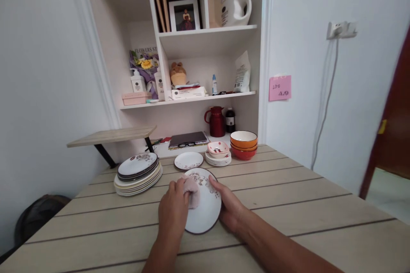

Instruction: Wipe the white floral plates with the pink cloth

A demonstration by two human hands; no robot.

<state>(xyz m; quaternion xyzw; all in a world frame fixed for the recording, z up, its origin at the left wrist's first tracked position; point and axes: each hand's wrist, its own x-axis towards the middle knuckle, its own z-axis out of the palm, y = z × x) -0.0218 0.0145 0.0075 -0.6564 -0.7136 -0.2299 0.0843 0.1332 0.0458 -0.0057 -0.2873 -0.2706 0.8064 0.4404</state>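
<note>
A white plate (pixel 205 215) with a dark rim and a brown flower pattern is held tilted above the wooden table. My right hand (pixel 229 204) grips its right edge, thumb on the face and the other fingers hidden behind. Bunched in my left hand (pixel 175 202) is a pink cloth (pixel 193 192), pressed against the plate's left part. Just behind lies another white patterned plate (pixel 188 160), flat on the table.
A tall stack of plates (pixel 138 175) stands at the left, near a small raised shelf (pixel 112 135). Small dishes (pixel 218 158) and stacked orange and red bowls (pixel 244 145) sit at the back right. Behind them are a red jug (pixel 217 123) and a folder with glasses (pixel 188 138).
</note>
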